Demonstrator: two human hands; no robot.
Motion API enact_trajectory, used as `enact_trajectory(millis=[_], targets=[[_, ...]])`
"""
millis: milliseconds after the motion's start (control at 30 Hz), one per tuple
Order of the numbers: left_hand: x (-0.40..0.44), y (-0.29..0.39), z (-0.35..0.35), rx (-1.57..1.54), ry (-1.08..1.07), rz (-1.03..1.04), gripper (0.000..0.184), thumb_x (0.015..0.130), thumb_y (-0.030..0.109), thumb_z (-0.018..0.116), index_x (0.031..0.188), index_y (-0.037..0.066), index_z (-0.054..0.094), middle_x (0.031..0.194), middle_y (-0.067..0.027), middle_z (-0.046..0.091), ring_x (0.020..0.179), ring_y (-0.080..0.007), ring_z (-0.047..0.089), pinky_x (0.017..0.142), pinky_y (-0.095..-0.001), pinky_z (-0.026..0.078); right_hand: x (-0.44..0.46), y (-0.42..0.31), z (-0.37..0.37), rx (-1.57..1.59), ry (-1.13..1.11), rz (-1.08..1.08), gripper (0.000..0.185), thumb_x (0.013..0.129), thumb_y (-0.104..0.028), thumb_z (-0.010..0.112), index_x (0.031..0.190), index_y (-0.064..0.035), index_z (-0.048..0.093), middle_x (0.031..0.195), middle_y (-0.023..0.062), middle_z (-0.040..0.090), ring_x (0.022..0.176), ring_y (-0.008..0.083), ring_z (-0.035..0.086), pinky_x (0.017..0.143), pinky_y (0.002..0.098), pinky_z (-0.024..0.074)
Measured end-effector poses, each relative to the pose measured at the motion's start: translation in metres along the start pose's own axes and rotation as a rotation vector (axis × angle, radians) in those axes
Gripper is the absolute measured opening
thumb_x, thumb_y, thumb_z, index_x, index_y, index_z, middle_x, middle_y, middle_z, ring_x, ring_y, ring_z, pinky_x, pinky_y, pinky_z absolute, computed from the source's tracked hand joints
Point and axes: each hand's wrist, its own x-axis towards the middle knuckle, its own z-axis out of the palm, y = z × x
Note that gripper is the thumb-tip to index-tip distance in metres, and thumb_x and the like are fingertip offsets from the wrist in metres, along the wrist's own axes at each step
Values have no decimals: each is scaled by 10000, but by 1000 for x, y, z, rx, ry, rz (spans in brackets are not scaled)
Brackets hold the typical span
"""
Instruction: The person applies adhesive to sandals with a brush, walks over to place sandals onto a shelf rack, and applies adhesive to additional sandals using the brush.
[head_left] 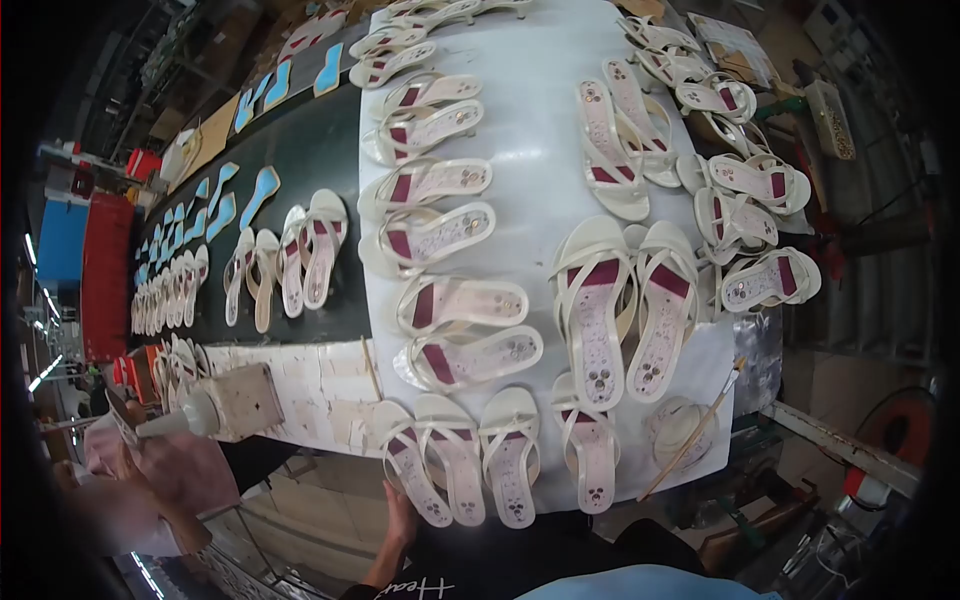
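My left hand (400, 518) is low in the head view, at the front edge of the white table, just left of the leftmost front sandal (412, 470). One finger points up, stretched out; the others are partly hidden, and whether it touches the sandal is unclear. Beside that sandal stand a second white heeled sandal (457, 470), a third (512, 475) and a fourth (588, 455), their crossed straps toward the far side. A larger-looking pair, with its left sandal (598, 320) and right sandal (660, 310), stands behind. My right hand is out of view.
More sandals line the left side (440, 235) and right side (755, 185) of the white table (530, 150). A brush (705, 415) lies across a round container (680, 432) at front right. Leftward, a dark belt (290, 150) carries blue-topped sole pieces (262, 195). A co-worker (150, 490) sits at lower left.
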Motion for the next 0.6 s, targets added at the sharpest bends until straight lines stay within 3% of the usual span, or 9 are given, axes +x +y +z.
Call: enact_trajectory(millis=[33,100,233,300,433,500,533,567,600], targets=[[4,-6,-9,-9,0,-6,952,866,743,130,1234,-48,510,1126,-108,605,1045,-234,539,961,-343,374,-5,1,3,-6,-7,5,296,865,-173,561,1112,-9,560,1110,216,564,1001,310,571,861,395,453],[17,-25,-31,81,-105,24,1019,826,785,143,1360,-53,366,1355,-153,465,1249,-282,432,1084,-385,275,-19,4,10,-17,-19,17,295,866,-174,560,1111,-9,561,1109,216,566,1000,309,572,860,395,453],[12,-29,-27,-40,-165,166,814,942,630,155,1267,-38,488,1246,-104,551,1163,-224,482,1047,-352,288,-73,29,38,-30,-60,71,293,867,-177,558,1108,-9,564,1106,217,569,999,309,574,858,395,455],[6,-31,-20,10,-202,261,793,954,605,153,1349,-35,404,1376,-120,447,1301,-229,363,1104,-347,205,-111,47,35,-60,-88,107,292,868,-178,557,1106,-9,565,1104,217,570,998,309,575,858,395,455],[13,-54,-23,61,-119,450,803,939,627,209,1350,-34,403,1370,-119,457,1276,-240,400,1083,-364,245,-197,80,34,-92,-110,184,290,869,-180,555,1103,-9,568,1101,217,573,997,308,577,856,395,456],[6,-58,-26,31,-178,628,691,985,535,204,1230,-37,505,1224,-118,550,1181,-210,452,1040,-355,282,-239,91,40,-83,-106,217,290,870,-181,553,1102,-9,569,1100,217,575,996,308,578,855,395,457],[3,-64,-34,-50,-108,700,600,1004,473,243,1045,-30,567,1000,-88,599,942,-168,540,895,-330,394,-254,97,41,-79,-105,227,289,870,-182,553,1101,-9,570,1099,217,575,996,308,578,855,395,457],[-6,-73,-45,-46,97,703,485,1014,396,306,926,-6,562,841,-65,569,759,-132,522,764,-288,427,-262,99,40,-77,-105,231,289,870,-183,552,1100,-8,570,1098,217,576,995,308,579,855,395,457],[-4,-93,-73,47,260,710,440,1011,369,341,898,4,559,819,-61,554,736,-123,500,735,-281,424,-269,100,40,-72,-104,234,288,871,-183,552,1099,-8,571,1098,217,577,995,308,579,854,395,458]])
